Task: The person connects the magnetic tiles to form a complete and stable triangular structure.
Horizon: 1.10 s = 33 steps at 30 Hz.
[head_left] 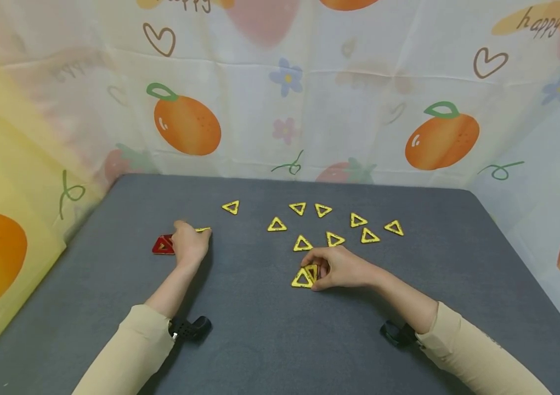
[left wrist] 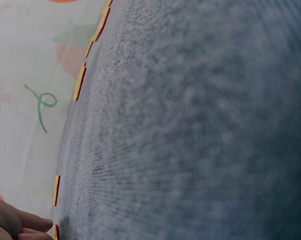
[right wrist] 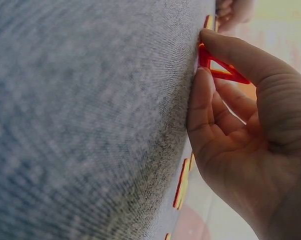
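Fingers of our left hand (head_left: 191, 244) are partly hiding a red triangle (head_left: 161, 251) and lying close to a yellow triangle (head_left: 203, 229); we cannot tell whether they are gripping either. Rightward, a flat triangle (head_left: 301, 285) is resting on the counter (head_left: 255, 329); beside it our right hand (head_left: 341, 267) is pinching a tilted triangle (head_left: 312, 266). We are judging these pieces light, stiff, perhaps slippery, best taken by their edges. Behind, scattered triangles (head_left: 303, 249) are crowding our knuckles.

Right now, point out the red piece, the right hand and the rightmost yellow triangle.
Red piece (head_left: 163, 252): head view, its lower edge.
Right hand (head_left: 340, 266): head view, back of the hand.
Rightmost yellow triangle (head_left: 400, 228): head view, its right side.
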### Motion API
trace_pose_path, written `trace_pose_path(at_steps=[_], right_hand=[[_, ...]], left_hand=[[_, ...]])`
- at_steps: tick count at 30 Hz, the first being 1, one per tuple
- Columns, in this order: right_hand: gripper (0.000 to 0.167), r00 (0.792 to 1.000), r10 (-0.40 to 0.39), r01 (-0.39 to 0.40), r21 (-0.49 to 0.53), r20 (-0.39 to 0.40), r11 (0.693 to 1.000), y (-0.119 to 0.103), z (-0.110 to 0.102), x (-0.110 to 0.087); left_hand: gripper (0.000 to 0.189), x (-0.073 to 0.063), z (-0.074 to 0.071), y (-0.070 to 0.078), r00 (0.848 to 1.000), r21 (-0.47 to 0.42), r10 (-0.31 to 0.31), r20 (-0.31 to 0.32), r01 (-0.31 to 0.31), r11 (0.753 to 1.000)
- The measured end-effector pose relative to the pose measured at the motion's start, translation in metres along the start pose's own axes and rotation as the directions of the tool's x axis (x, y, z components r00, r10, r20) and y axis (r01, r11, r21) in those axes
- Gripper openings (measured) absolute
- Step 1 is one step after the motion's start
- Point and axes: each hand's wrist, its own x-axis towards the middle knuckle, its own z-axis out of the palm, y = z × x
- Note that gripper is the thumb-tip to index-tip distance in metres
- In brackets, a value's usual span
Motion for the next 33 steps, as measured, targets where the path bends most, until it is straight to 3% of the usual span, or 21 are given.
trace_pose_path(at_steps=[5, 10, 16, 19, 25, 29, 31, 33], right_hand=[[0.044, 1.000, -0.006, 0.006, 0.010, 0.002, 1.000, 0.001, 0.000, -0.001], [0.044, 1.000, -0.005, 0.005, 0.007, 0.003, 1.000, 0.000, -0.001, -0.001], [0.044, 1.000, 0.002, -0.002, 0.007, 0.005, 1.000, 0.000, -0.001, -0.001], [0.044, 1.000, 0.003, -0.003, 0.009, 0.005, 1.000, 0.000, -0.001, -0.001], [0.044, 1.000, 0.000, 0.000, 0.006, 0.007, 1.000, 0.001, -0.001, 0.000], [0.044, 1.000, 0.000, -0.001, 0.009, 0.009, 1.000, 0.001, -0.001, 0.000], [0.044, 1.000, -0.001, 0.001, 0.009, 0.010, 1.000, 0.001, -0.001, -0.001], [0.044, 1.000, 0.003, -0.003, 0.007, 0.008, 1.000, 0.001, -0.001, -0.001]], left_hand=[[0.064, 0.000, -0.002, 0.002, 1.000, 0.032, -0.019, 0.019, 0.019, 0.999], [0.055, -0.002, -0.003, 0.002, 0.999, 0.078, 0.037, 0.035, -0.040, 0.996], [0.048, -0.007, 0.002, 0.002, 0.995, 0.088, 0.103, -0.015, -0.101, 0.991], [0.047, -0.008, 0.003, 0.000, 0.993, 0.140, 0.120, -0.022, -0.116, 0.983], [0.037, -0.013, 0.006, -0.001, 0.976, 0.241, 0.213, -0.033, -0.199, 0.950], [0.038, -0.014, 0.006, -0.001, 0.950, 0.333, 0.310, -0.020, -0.286, 0.898], [0.040, -0.014, 0.006, -0.001, 0.941, 0.377, 0.339, -0.008, -0.311, 0.872], [0.039, -0.014, 0.006, -0.001, 0.938, 0.394, 0.347, 0.002, -0.320, 0.862]])
